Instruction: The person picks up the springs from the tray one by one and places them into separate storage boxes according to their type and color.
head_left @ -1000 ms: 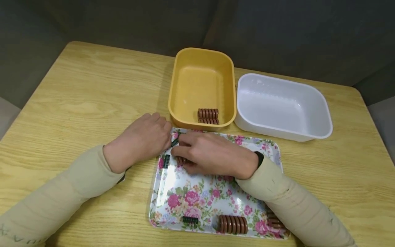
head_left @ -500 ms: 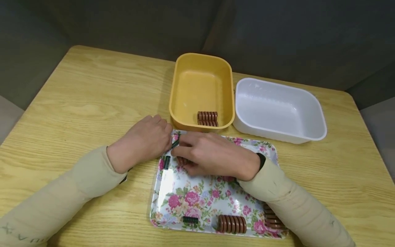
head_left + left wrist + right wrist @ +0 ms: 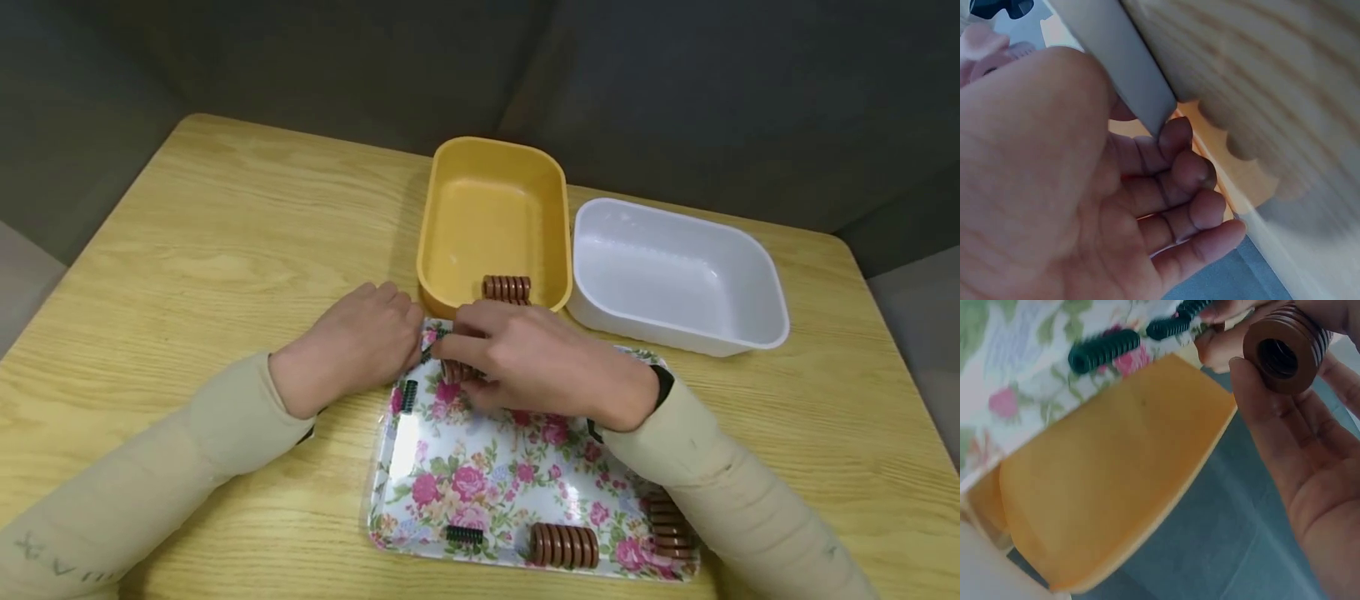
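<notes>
My right hand (image 3: pixel 540 360) pinches a brown coil spring (image 3: pixel 1285 353) between thumb and fingers, over the far left part of the floral tray (image 3: pixel 525 500). In the right wrist view the spring's round open end faces the camera. My left hand (image 3: pixel 356 346) grips the tray's left edge near the far corner; in the left wrist view the white rim passes between thumb and curled fingers. Small dark green springs (image 3: pixel 408 397) lie beside the hands, partly covered by the right fingers. Another green spring (image 3: pixel 465 535) and two brown springs (image 3: pixel 564 546) lie along the tray's near side.
Behind the tray stands a yellow bin (image 3: pixel 487 212) with brown springs (image 3: pixel 507 288) at its near end, partly hidden by the right hand. A white bin (image 3: pixel 678 267) stands to its right. All rest on a wooden table (image 3: pixel 247 225) against a dark backdrop.
My right hand has risen slightly and shifted to the right with the brown spring, now overlapping the yellow bin's near rim. My left hand keeps its grip on the tray edge.
</notes>
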A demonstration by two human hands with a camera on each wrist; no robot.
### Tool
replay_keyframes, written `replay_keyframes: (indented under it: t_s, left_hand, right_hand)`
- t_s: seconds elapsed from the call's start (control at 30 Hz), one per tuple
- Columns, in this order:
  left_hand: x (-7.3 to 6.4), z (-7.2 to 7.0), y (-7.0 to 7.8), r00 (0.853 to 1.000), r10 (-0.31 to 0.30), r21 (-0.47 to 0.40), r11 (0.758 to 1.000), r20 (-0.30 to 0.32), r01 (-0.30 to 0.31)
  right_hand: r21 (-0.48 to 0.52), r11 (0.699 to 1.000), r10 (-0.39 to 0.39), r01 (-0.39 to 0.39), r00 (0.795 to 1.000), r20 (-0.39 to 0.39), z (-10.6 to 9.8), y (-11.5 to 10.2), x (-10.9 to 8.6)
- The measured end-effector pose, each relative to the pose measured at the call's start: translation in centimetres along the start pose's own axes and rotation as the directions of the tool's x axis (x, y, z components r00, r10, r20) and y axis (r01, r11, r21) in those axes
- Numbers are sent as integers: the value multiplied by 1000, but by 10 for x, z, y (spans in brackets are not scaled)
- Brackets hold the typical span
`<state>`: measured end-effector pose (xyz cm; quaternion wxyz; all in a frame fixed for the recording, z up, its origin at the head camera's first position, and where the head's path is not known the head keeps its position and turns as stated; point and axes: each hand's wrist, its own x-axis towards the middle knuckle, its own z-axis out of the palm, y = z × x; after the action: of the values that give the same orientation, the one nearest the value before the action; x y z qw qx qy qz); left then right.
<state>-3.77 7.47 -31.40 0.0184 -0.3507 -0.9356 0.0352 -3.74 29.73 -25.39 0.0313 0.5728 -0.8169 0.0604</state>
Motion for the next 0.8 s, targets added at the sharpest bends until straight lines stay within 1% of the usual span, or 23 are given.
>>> replay_keyframes:
  t_s: [0.3, 0.47, 0.57, 0.8]
  left_hand:
    - [0, 0, -2, 1000, -23, -11, 1000, 3, 23]
    - [0, 1, -2, 1000, -24, -2, 1000, -2, 24]
    - [2, 0, -1, 1000, -24, -11, 1000, 8, 25]
    - [5, -3, 0, 1000, 1, 1, 1000, 9, -1]
  right_hand:
    - [-65, 998, -16, 13, 999, -36, -16, 9, 0]
    - [-66, 998, 3, -6, 999, -42, -23, 14, -1]
    - [-69, 998, 1, -4, 999, -47, -27, 17, -3]
    - [-90, 996, -21, 14, 997, -74, -38, 26, -7]
